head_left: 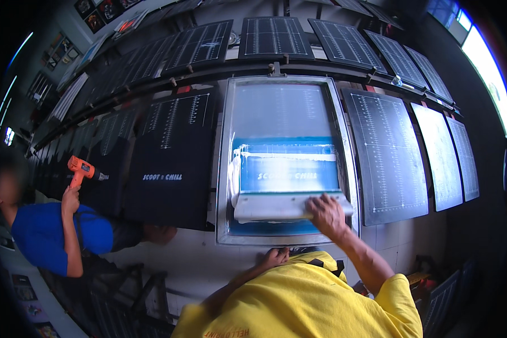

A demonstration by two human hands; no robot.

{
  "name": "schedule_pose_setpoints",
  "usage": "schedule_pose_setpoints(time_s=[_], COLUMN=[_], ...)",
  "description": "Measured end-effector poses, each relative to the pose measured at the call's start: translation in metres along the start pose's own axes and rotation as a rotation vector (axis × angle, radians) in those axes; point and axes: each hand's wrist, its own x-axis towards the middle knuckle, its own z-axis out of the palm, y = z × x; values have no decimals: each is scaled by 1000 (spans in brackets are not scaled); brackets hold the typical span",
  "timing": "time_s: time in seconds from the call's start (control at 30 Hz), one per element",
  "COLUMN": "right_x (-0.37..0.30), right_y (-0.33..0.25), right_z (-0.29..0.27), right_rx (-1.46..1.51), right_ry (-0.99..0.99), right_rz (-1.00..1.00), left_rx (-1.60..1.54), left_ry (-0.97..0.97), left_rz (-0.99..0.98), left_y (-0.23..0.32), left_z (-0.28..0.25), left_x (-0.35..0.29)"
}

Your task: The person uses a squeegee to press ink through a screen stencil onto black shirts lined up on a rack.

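My right hand (327,215) is closed over the right part of a wide pale squeegee (270,207), which lies across the lower part of a screen-printing frame (225,141). White ink (287,157) streaks the blue mesh above the blade, and more is smeared along the mesh's left side. White lettering shows in the blue area just above the squeegee. My left hand (276,257) is low by my waist, just below the frame's near edge. Its fingers look curled; whatever they may hold is hidden.
To the left, a person in blue holds an orange heat gun (83,172) near black fabric with white lettering (169,152) on a board. Marked black boards (386,152) stand to the right. Behind runs a rail (208,81) with another row of boards (276,38).
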Motion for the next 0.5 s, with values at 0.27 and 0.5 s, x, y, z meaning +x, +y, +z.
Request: schedule_pose_setpoints(time_s=[0.27, 0.5], right_x=[-72, -74], right_y=[-39, -40], right_z=[15, 7], right_rx=[-11, 147], right_ry=[-118, -113], right_rz=[-3, 24], left_rx=[186, 131], left_ry=[31, 16], left_rz=[139, 128], left_y=[-12, 1], left_z=[-6, -3], left_x=[4, 2])
